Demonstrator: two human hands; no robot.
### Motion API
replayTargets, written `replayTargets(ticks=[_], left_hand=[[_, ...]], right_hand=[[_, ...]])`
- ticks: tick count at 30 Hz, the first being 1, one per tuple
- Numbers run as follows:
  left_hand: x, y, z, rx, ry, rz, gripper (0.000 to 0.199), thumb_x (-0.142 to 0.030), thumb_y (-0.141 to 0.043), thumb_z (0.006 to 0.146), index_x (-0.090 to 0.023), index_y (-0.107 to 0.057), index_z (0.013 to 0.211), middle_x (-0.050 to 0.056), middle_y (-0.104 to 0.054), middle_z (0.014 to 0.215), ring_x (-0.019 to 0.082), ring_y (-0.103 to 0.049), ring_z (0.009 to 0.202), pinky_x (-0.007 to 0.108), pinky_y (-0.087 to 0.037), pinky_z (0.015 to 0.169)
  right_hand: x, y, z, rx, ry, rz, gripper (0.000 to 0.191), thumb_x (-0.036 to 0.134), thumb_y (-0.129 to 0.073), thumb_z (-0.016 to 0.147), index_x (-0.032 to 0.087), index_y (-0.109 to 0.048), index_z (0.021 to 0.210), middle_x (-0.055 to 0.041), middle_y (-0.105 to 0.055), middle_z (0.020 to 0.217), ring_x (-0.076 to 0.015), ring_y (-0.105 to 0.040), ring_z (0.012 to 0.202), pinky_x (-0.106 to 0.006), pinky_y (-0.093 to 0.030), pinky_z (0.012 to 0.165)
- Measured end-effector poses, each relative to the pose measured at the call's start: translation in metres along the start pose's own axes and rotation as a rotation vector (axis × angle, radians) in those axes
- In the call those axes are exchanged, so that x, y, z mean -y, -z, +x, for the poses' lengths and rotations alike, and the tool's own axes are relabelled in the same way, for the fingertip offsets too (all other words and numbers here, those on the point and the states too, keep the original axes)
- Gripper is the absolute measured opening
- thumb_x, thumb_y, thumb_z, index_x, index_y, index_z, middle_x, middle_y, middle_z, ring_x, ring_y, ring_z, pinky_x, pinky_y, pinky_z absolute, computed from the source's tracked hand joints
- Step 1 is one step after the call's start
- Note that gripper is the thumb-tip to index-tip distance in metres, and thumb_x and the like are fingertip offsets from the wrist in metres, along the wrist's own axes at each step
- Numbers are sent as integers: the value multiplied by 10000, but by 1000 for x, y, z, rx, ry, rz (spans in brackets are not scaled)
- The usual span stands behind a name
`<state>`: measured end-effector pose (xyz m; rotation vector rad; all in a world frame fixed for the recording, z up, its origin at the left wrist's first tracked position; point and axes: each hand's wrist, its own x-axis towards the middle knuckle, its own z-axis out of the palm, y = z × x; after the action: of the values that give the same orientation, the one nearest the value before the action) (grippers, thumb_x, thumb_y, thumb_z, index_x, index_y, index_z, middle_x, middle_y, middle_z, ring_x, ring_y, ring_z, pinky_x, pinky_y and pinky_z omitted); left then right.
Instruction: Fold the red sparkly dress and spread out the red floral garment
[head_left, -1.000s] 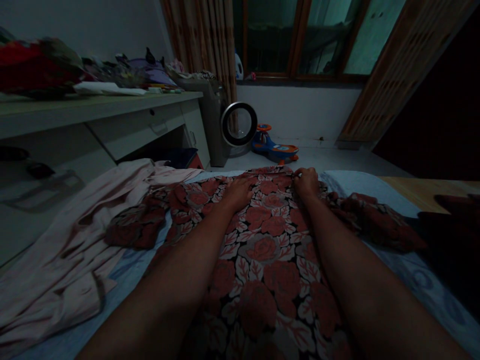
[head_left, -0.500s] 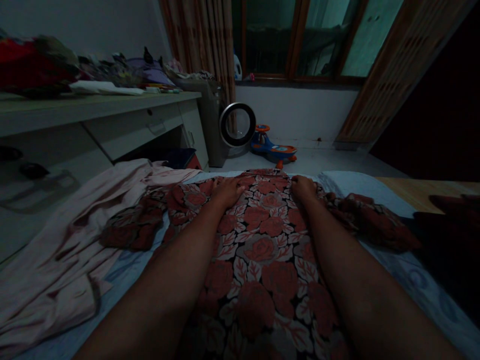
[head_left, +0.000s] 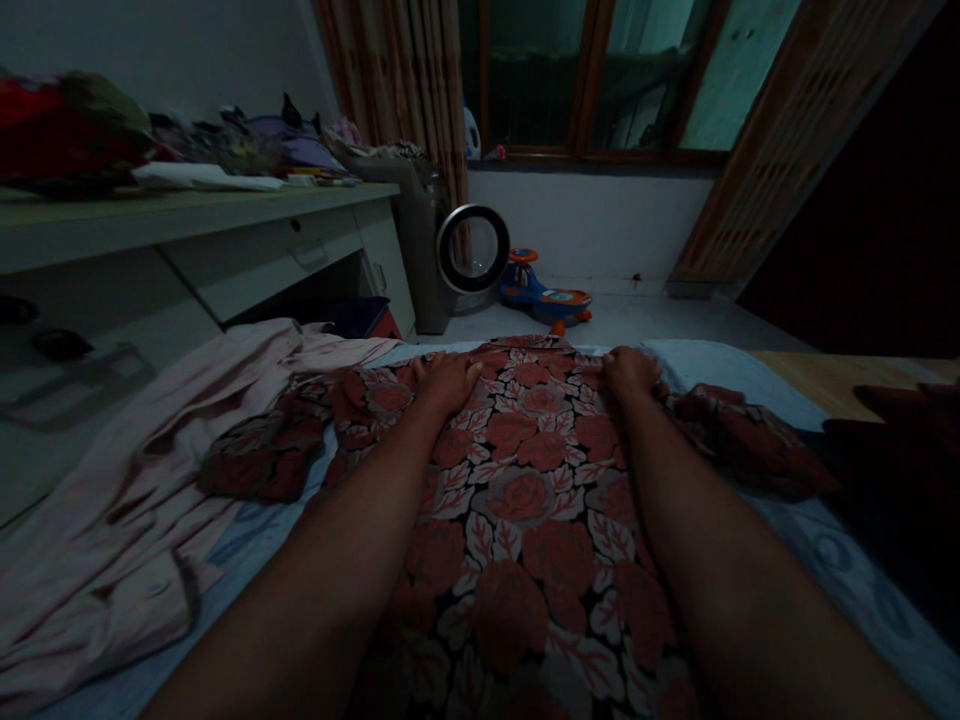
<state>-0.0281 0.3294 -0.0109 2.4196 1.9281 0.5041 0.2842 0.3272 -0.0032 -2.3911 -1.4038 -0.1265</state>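
A long-sleeved floral shirt point(head_left: 525, 490), red roses and grey leaves on black, lies spread on a light blue bed sheet point(head_left: 814, 545), its collar at the far end. My left hand point(head_left: 446, 382) rests flat on the shirt's left shoulder, fingers apart. At the right shoulder my right hand point(head_left: 630, 372) has its fingers curled over the cloth by the seam; the fingertips are partly hidden. The left sleeve point(head_left: 262, 450) is bunched beside the body of the shirt, and the right sleeve point(head_left: 750, 435) lies crumpled outward.
A pale pink garment point(head_left: 97, 560) lies rumpled on the left. Beyond it stands a white desk point(head_left: 285, 215) loaded with items. Past the bed are a washing machine with its round door point(head_left: 474, 250) swung out and a blue-orange ride-on toy point(head_left: 544, 297). Dark cloth point(head_left: 892, 480) lies at the right.
My right hand has shifted outward to the right along the shirt's shoulder. My left hand has moved very slightly left. The shirt lies almost as before.
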Motion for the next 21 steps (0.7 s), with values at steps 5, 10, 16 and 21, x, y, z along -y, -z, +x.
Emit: replayTargets(ticks=[5,10,16,21], left_hand=[[0,-2,-1,-21,-35,9,439,-482,-339,983,-304,-639,1249,97,-647,1309,360,-472,1284,690,-217,1065],[0,-2,0,-4,-32,7,415,-468,-372,972,-288,-652,1219,103,-654,1296,351,-494,1255,670,-223,1080],[-5,0,-2,-45,-58,41,406,-448,-474,931,-290,-599,1283,95,-551,1413,359,-373,1362,639,-212,1114],[-6,-3,0,-39,-162,29,405,-310,-513,913,-285,-580,1312,86,-561,1359,308,-464,1270,487,-340,1086]], right_hand=[[1,1,4,55,36,-29,315,403,-560,869,211,-782,983,-136,-702,1095,-338,-541,1101,-424,-412,877],[-1,0,4,55,93,22,243,308,-559,873,223,-762,977,-116,-662,1123,-299,-527,1078,-414,-400,883],[1,1,-1,-78,57,45,250,250,-551,862,198,-717,1041,-154,-585,1220,-323,-494,1127,-419,-388,886],[3,1,0,1,28,13,256,209,-563,847,184,-697,1063,-153,-664,1115,-286,-586,1058,-345,-417,815]])
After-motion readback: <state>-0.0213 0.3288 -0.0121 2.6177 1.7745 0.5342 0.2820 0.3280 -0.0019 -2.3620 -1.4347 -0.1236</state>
